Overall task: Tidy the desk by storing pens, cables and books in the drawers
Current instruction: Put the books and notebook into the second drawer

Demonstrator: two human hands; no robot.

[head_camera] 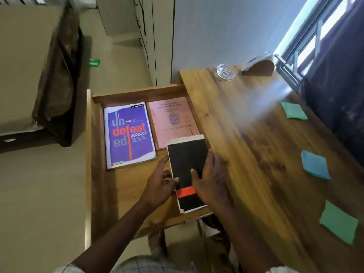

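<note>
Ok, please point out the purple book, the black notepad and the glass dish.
purple book point(129, 134), head view, middle of cover.
black notepad point(187, 154), head view, bare upper cover.
glass dish point(226, 72), head view, its bare middle.

Wooden desk point(246, 134) before me. Window point(307, 42) on my right, bright daylight, dark curtain point(338, 75) beside. Pale wall point(216, 32), beige floor point(39, 194), bed point(19, 56) on my left.

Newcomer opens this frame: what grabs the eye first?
The purple "undefeated" book lies in the open drawer, left of a pink booklet. Nearer, the left hand and right hand touch a black spiral notepad with a red band, which overlaps the booklet's near corner. Along the desk's right edge, a blue sticky-note pad lies between the far green pad and the near green pad.
</note>
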